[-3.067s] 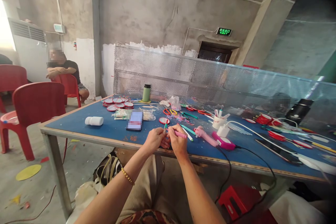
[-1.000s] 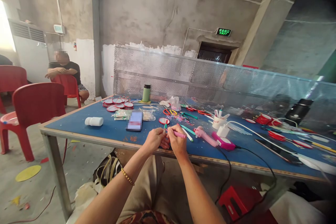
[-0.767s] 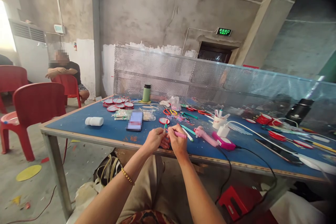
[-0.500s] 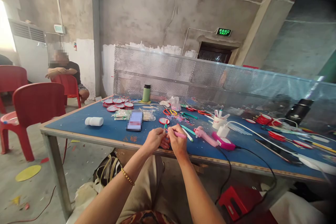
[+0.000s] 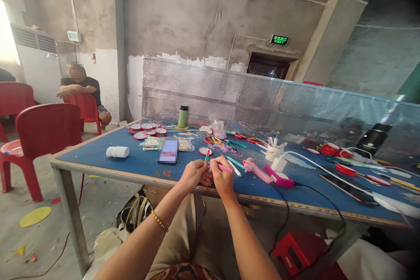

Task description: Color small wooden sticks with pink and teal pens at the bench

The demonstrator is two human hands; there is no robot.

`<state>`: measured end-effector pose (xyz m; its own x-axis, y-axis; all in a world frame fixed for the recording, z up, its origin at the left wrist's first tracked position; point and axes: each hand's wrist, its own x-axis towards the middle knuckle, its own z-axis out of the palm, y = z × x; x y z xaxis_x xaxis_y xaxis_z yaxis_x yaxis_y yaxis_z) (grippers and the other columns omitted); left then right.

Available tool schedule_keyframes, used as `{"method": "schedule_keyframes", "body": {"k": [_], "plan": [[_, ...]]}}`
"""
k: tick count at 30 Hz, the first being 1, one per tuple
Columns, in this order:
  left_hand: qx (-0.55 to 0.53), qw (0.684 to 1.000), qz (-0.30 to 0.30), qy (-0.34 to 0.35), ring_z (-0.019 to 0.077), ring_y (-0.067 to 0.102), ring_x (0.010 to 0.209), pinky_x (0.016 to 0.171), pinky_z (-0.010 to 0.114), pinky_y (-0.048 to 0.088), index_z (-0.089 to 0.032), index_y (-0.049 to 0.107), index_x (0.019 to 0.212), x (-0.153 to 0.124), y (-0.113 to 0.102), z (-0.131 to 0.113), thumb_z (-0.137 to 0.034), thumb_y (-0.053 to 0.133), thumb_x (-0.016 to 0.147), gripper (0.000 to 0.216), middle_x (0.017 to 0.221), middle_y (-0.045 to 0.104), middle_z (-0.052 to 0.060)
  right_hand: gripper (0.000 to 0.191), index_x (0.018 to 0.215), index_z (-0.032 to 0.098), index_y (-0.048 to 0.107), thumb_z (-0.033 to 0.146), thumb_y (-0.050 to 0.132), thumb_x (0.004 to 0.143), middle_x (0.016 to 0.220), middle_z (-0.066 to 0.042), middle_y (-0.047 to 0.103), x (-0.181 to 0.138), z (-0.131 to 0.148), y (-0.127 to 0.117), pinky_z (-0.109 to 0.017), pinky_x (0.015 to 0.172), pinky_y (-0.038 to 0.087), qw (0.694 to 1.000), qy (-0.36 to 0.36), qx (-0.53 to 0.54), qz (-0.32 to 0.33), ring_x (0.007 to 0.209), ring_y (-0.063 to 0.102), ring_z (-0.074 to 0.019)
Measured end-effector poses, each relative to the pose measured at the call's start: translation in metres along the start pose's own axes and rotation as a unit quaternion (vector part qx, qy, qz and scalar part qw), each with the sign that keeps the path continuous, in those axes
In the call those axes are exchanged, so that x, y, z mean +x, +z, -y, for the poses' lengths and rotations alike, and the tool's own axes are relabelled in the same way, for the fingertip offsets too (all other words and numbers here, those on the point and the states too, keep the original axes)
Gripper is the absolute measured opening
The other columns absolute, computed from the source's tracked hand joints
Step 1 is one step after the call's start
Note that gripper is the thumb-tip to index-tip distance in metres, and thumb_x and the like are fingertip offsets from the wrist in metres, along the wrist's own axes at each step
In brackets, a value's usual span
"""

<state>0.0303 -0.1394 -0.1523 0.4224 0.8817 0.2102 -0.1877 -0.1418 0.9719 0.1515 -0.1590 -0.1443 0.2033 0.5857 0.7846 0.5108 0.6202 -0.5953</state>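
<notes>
My left hand (image 5: 193, 172) is closed at the table's front edge, pinching a thin stick (image 5: 207, 156) with a red tip and a teal band. Beside it, my right hand (image 5: 223, 178) is closed on a pink pen (image 5: 225, 169), which points toward the stick. Whether the pen's tip touches the stick is too small to tell. Just beyond the fingers lies a round red-rimmed disc (image 5: 204, 151). To the right of my right hand are a teal pen (image 5: 235, 162) and a white pen with a green end (image 5: 235, 170).
A phone (image 5: 168, 150) and a white bottle (image 5: 117, 152) are on the blue table (image 5: 138, 167). Red-rimmed discs (image 5: 147, 129) lie behind them. Pliers (image 5: 213, 140), a pen cup (image 5: 273, 152) and a corded magenta box (image 5: 279, 176) are to the right. A person (image 5: 82, 89) sits beyond.
My hands, the stick and the pink pen stay in nearly the same place. The seated person's head has shifted slightly.
</notes>
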Motion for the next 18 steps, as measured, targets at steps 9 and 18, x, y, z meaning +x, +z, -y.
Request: {"method": "schedule_keyframes", "body": {"k": [9,18], "plan": [[0.003,1.0,-0.004,-0.007,0.0194,0.069,0.053,0.053,0.029,0.055,-0.018,0.055,0.072,-0.0006,0.0008,-0.0014,-0.043,0.061,0.081,0.027,0.061,0.07,0.006,0.022,0.066,0.023,0.054,0.03,0.056,0.086,0.053,0.004,0.056,0.0005,0.0011,-0.0007,-0.027,0.056,0.044,1.0,0.004,0.0,0.003,0.052,0.053,-0.015],[0.002,1.0,-0.002,-0.005,0.0195,0.069,0.053,0.053,0.028,0.055,-0.018,0.055,0.071,-0.0031,0.0016,-0.0033,-0.046,0.061,0.081,0.03,0.061,0.07,0.005,0.023,0.063,0.023,0.052,0.028,0.056,0.086,0.051,0.005,0.055,0.0006,-0.0002,0.0,-0.027,0.059,0.044,1.0,-0.007,-0.006,0.006,0.049,0.051,-0.014]]}}
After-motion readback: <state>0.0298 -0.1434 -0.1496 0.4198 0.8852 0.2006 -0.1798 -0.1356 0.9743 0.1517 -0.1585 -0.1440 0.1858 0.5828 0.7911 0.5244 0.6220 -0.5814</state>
